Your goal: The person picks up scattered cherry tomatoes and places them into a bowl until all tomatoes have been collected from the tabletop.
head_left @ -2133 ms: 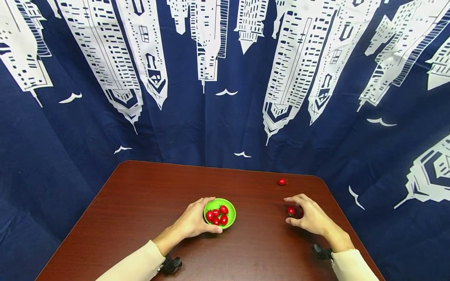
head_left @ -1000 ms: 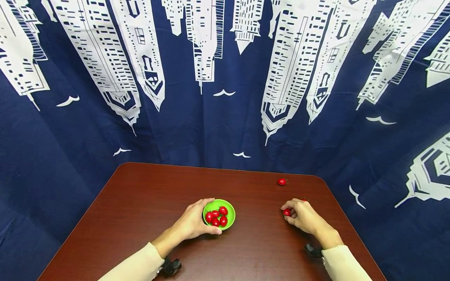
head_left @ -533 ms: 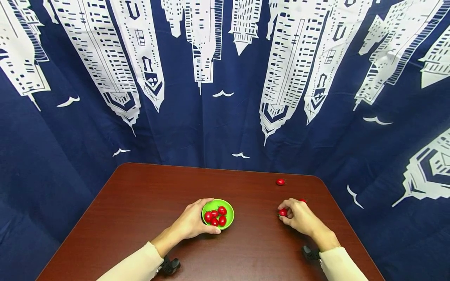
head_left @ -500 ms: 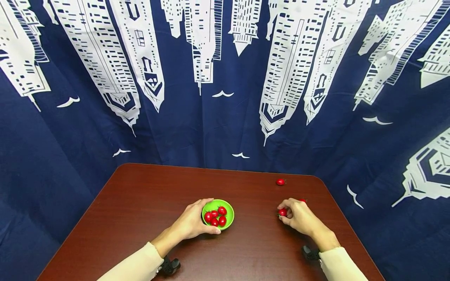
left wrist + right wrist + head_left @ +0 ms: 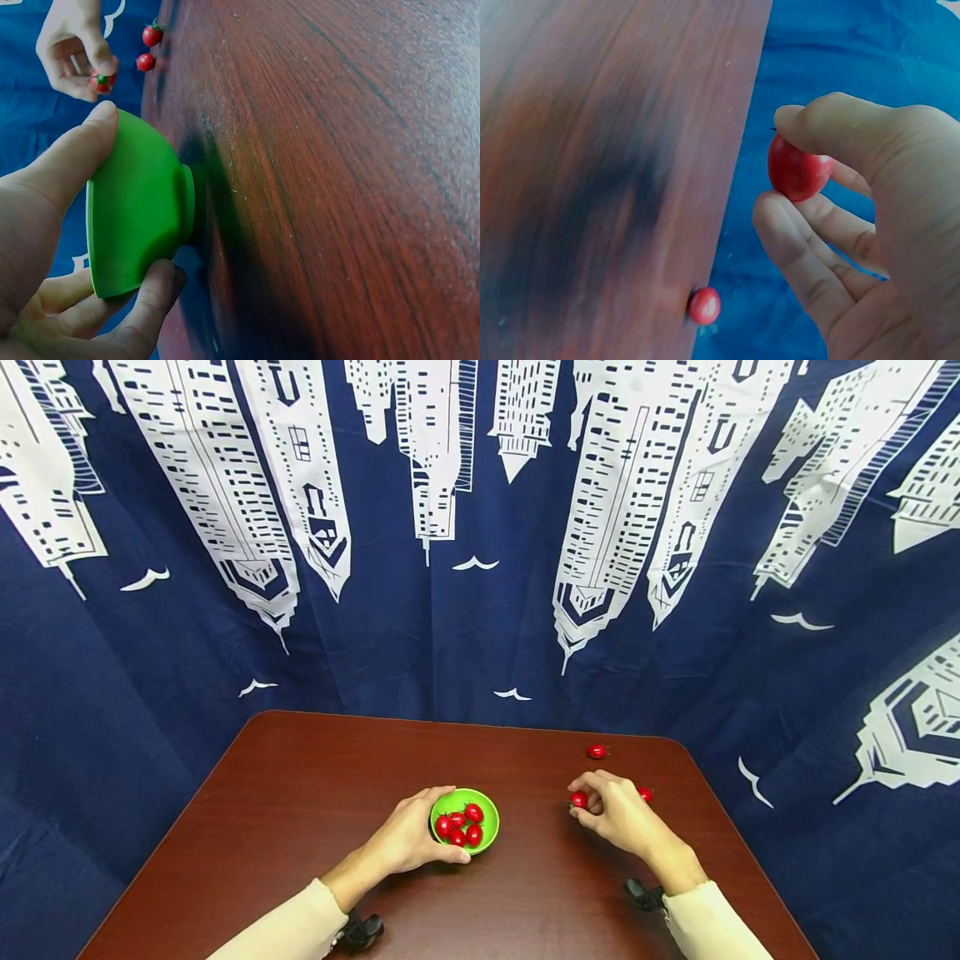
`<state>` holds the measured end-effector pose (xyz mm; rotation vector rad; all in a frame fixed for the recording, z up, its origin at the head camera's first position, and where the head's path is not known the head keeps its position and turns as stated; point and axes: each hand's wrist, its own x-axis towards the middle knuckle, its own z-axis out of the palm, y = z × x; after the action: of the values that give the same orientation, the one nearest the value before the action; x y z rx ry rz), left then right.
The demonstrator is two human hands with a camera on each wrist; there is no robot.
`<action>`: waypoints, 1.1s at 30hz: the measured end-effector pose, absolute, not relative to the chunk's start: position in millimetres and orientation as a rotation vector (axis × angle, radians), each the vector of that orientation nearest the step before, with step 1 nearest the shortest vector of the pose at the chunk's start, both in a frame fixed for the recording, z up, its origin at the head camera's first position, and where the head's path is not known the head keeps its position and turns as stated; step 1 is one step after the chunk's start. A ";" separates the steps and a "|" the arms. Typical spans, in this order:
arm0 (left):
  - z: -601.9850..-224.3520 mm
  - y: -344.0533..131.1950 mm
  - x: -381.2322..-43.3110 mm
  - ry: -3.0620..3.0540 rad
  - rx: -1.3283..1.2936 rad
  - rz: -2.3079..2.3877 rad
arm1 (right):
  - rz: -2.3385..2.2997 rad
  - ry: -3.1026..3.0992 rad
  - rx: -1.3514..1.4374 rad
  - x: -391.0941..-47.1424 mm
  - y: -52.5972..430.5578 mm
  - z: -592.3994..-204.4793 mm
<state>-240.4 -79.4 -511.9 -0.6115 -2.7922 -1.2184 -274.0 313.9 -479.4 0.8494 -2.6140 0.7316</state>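
My left hand point(image 5: 412, 833) grips a small green bowl point(image 5: 491, 822) from its left side, thumb and fingers curled round the wall. Inside the bowl lie several cherry tomatoes point(image 5: 473, 812). My right hand point(image 5: 618, 810) pinches another cherry tomato point(image 5: 798, 169) between thumb and fingertips, raised off the table to the right of the bowl. In the left wrist view the bowl's outer wall point(image 5: 139, 202) and foot show, while its contents are hidden. Past the right hand, one loose tomato point(image 5: 645, 794) is on the table, and a second tomato point(image 5: 597, 751) lies near the far edge.
The dark reddish-brown wooden table point(image 5: 337, 768) has rounded far corners. Behind it hangs a navy cloth point(image 5: 390, 635) printed with white buildings and birds. A black wrist camera point(image 5: 362, 932) is strapped on the left wrist, another camera point(image 5: 643, 895) on the right.
My right hand closed on a cherry tomato, lifted it and carried it left toward the bowl. The loose tomato behind that hand has come into view. The left hand stays at the bowl.
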 end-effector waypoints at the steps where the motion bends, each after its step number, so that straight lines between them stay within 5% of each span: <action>1: -512.2 -79.3 -240.5 -2.793 -0.611 -1.219 | 0.734 -2.606 0.857 -274.3 310.9 -478.0; 33: -512.1 -78.7 -240.1 -2.810 -0.584 -1.239 | 0.742 -2.502 1.028 -271.7 219.9 -445.7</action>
<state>-240.1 -78.7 -512.1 -0.5838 -2.8104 -1.2385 -271.7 219.9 -445.7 1.0283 -2.5019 0.7418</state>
